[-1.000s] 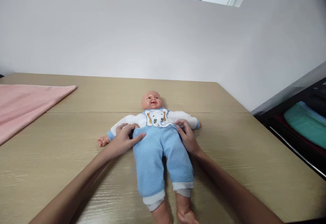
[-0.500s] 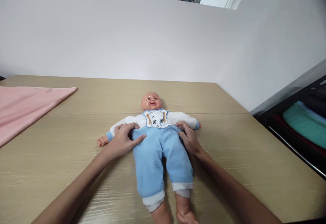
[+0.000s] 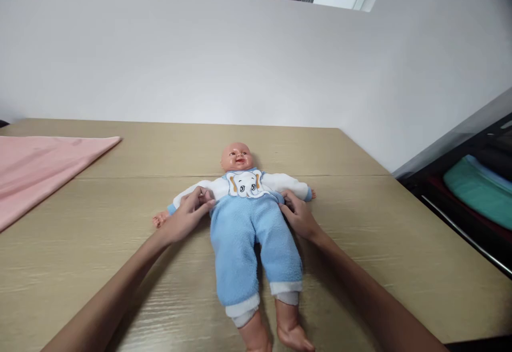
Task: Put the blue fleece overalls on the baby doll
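Note:
A baby doll (image 3: 237,158) lies on its back, head toward the wall and arms spread. It wears a white top (image 3: 280,183) with an elephant face on the chest, and fleecy blue pants (image 3: 236,234) with white cuffs over a paler layer. My left hand (image 3: 190,216) is at the waist on the left side, thumb and fingers closed on the waistband's edge. On the opposite side, my right hand (image 3: 298,215) pinches the waistband too. Some fingertips of both hands are hidden by the cloth or the hand itself. The doll's bare feet point toward me.
The doll rests on a wooden table (image 3: 160,288) with a seam running across it. A pink cloth (image 3: 48,170) lies at the left. Behind stands a white partition (image 3: 200,58). At the right, beyond the table edge, a green folded cloth (image 3: 478,189) sits in a black rack.
My left thumb has drawn back off the front of the pants to the waist's side, and the left hand has shifted slightly left. The right hand stays nearly in place.

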Tool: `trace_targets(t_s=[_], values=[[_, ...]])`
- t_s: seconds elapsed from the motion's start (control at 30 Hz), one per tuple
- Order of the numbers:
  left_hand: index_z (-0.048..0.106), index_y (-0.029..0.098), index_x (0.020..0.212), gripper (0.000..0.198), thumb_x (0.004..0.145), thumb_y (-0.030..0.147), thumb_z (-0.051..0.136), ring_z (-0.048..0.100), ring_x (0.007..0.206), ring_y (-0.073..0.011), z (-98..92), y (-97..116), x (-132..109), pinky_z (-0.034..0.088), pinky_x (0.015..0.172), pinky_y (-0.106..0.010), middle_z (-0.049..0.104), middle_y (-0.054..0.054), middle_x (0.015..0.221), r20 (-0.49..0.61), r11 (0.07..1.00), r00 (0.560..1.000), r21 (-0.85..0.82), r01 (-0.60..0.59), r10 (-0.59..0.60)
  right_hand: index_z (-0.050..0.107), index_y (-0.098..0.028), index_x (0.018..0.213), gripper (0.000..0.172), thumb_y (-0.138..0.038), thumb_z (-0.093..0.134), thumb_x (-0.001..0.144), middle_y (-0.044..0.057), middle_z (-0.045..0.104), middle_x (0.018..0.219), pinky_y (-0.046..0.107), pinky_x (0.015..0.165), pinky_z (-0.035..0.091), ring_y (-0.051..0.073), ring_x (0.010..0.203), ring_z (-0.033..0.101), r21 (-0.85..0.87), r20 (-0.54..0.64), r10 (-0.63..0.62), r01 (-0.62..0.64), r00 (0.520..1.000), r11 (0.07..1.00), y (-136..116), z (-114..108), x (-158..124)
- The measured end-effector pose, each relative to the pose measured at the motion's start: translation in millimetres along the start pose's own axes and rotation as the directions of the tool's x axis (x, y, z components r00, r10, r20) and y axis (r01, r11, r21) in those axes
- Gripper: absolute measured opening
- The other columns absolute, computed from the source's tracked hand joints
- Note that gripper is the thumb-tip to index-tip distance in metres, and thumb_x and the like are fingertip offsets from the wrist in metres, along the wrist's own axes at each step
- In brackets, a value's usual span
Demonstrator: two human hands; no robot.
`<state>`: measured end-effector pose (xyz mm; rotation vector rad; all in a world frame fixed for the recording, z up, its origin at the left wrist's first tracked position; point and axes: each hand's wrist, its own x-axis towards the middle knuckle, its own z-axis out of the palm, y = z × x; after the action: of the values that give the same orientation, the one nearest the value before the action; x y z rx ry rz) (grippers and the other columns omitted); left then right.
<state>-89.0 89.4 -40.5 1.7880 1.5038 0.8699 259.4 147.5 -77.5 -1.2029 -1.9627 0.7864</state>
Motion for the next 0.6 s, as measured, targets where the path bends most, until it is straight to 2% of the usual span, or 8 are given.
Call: trace_targets(t_s=[0.07,0.17,0.23,0.3,0.4,0.5,0.6], values=[[0.055,0.026,0.106,0.022,0.104,0.045,0.045,0.059,0.106,-0.0267,-4.7,-5,-1,0.047,0.101,-0.044,0.069,-0.004,0.110,0.053,0.998,0.998,0.051,-0.027,0.024,0.059,-0.024,0.095,0.008,-0.027,0.052,0.092,-0.003,0.060,0.073,0.031,0.066,0.043,0.018,0.068,0.055,0.003,0.059,0.000,0.000,0.998,1.000,0,-3,0],[0.055,0.025,0.109,0.015,0.098,0.034,0.050,0.058,0.112,-0.0283,-9.8,-9,-2,0.033,0.120,-0.057,0.068,-0.003,0.107,0.200,0.960,0.975,0.243,-0.142,0.094,0.062,-0.023,0.091,0.007,-0.029,0.058,0.089,-0.005,0.053,0.065,0.031,0.062,0.036,0.017,0.061,0.048,-0.034,0.094,0.001,0.002,0.996,0.999,2,-7,0],[0.056,0.025,0.103,0.010,0.096,0.032,0.053,0.059,0.108,-0.0269,-10.9,-10,-3,0.026,0.125,-0.060,0.065,-0.002,0.101,0.293,0.913,0.947,0.336,-0.230,0.131,0.064,-0.023,0.089,0.012,-0.034,0.061,0.091,-0.006,0.049,0.062,0.032,0.060,0.032,0.017,0.058,0.044,-0.060,0.094,0.008,-0.003,0.995,0.998,4,-9,1],[0.057,0.024,0.098,0.009,0.097,0.032,0.053,0.060,0.108,-0.0264,-10.0,-10,-4,0.026,0.125,-0.060,0.064,-0.002,0.102,0.332,0.874,0.931,0.394,-0.284,0.152,0.064,-0.022,0.091,0.017,-0.038,0.061,0.095,-0.006,0.047,0.062,0.032,0.059,0.031,0.016,0.057,0.043,-0.072,0.082,0.018,-0.012,0.996,0.997,6,-10,2],[0.059,0.023,0.096,0.013,0.099,0.035,0.053,0.060,0.111,-0.0286,-6.7,-10,-6,0.031,0.122,-0.059,0.065,-0.005,0.108,0.304,0.832,0.937,0.463,-0.305,0.174,0.063,-0.022,0.097,0.019,-0.040,0.060,0.098,-0.006,0.047,0.065,0.032,0.059,0.035,0.017,0.058,0.044,-0.069,0.062,0.011,-0.006,0.998,0.998,6,-10,2],[0.057,0.024,0.100,0.011,0.098,0.033,0.052,0.061,0.111,-0.0298,-4.1,-9,-7,0.031,0.122,-0.060,0.067,-0.006,0.109,0.257,0.816,0.947,0.494,-0.300,0.193,0.065,-0.022,0.108,0.017,-0.029,0.063,0.093,-0.003,0.057,0.075,0.031,0.065,0.043,0.018,0.066,0.051,-0.093,0.097,-0.072,0.081,0.993,0.992,4,-18,2],[0.053,0.025,0.101,0.008,0.095,0.025,0.047,0.061,0.109,-0.0290,-3.8,-6,-7,0.033,0.119,-0.057,0.066,-0.005,0.106,0.211,0.832,0.955,0.475,-0.286,0.209,0.068,-0.023,0.117,0.036,-0.016,0.062,0.083,0.000,0.069,0.092,0.031,0.071,0.047,0.018,0.073,0.058,-0.150,0.183,-0.123,0.151,0.975,0.977,4,-38,1]])
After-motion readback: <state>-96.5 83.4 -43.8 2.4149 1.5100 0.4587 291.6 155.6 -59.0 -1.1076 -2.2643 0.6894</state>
